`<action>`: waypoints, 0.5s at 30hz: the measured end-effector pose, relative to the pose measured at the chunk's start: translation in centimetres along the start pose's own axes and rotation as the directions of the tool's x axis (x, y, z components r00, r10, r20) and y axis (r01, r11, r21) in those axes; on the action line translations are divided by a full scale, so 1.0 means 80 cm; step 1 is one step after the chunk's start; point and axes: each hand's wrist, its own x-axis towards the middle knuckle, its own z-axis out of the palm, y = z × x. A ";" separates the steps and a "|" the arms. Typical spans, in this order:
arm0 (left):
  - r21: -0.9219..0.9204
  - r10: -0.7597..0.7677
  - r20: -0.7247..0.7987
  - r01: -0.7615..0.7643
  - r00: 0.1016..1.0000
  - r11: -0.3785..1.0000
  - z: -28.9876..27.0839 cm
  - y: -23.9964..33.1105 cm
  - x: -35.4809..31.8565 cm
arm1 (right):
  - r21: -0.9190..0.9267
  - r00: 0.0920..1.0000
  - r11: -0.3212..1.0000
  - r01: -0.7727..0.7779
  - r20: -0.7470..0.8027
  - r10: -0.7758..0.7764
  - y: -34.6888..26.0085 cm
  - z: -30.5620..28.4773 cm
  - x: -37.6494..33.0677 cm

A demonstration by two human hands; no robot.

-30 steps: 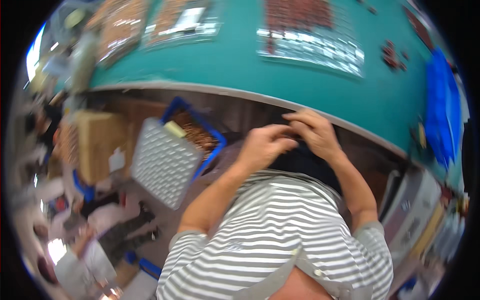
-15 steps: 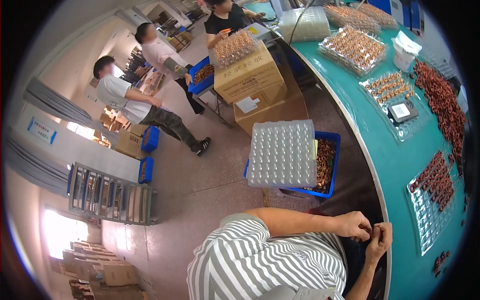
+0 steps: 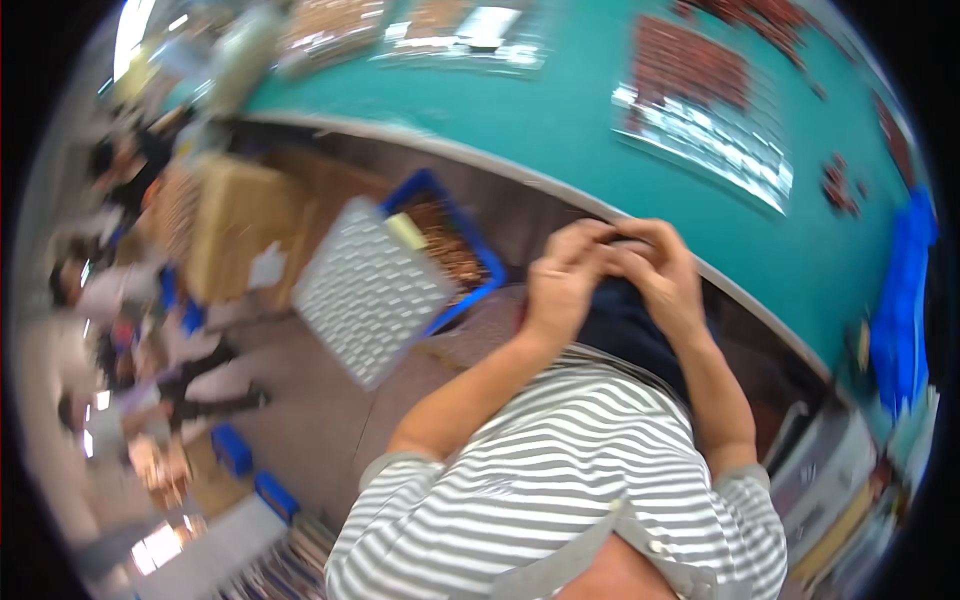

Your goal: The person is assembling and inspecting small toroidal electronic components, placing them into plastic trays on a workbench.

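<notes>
My left hand (image 3: 558, 285) and my right hand (image 3: 662, 272) meet fingertip to fingertip just below the curved edge of the teal table (image 3: 560, 130). All the fingers are curled in toward one spot. The blur hides whether anything small sits between them. Both forearms rise from my striped shirt (image 3: 560, 490), and a dark cloth (image 3: 625, 325) lies in my lap under the hands. The nearest thing on the table is a clear tray of small brown parts (image 3: 705, 105), beyond my hands.
To my left, a blue crate of brown parts (image 3: 455, 240) stands on the floor, with a clear blister tray (image 3: 368, 290) across it. Cardboard boxes (image 3: 235, 235) and other people (image 3: 120, 290) are further left. Blue plastic (image 3: 900, 300) hangs at the right, with more trays (image 3: 460, 25) at the table's far side.
The view has swung from the floor and co-workers back to the table edge. My hands stay together in front of my torso, fingers still pinched.
</notes>
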 end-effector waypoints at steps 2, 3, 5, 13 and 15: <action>0.119 0.028 -0.019 -0.026 0.999 0.993 0.000 -0.015 0.003 | 0.071 0.999 0.997 -0.042 -0.020 0.044 0.016 -0.007 -0.003; 0.074 -0.015 0.015 0.014 1.000 0.997 0.006 -0.021 0.006 | 0.130 0.995 0.988 -0.084 -0.048 0.091 0.018 -0.011 -0.008; 0.024 -0.069 0.078 0.067 0.995 0.997 0.017 -0.030 0.003 | 0.195 0.987 0.975 -0.101 -0.103 0.123 0.023 -0.019 -0.022; 0.153 -0.116 0.352 0.065 0.929 0.986 0.008 -0.028 0.002 | 0.219 0.991 0.968 -0.120 -0.039 0.131 0.029 -0.059 -0.043; 0.176 -0.101 0.319 0.045 0.942 0.983 0.011 -0.033 0.002 | 0.217 0.989 0.967 -0.135 -0.029 0.145 0.028 -0.054 -0.043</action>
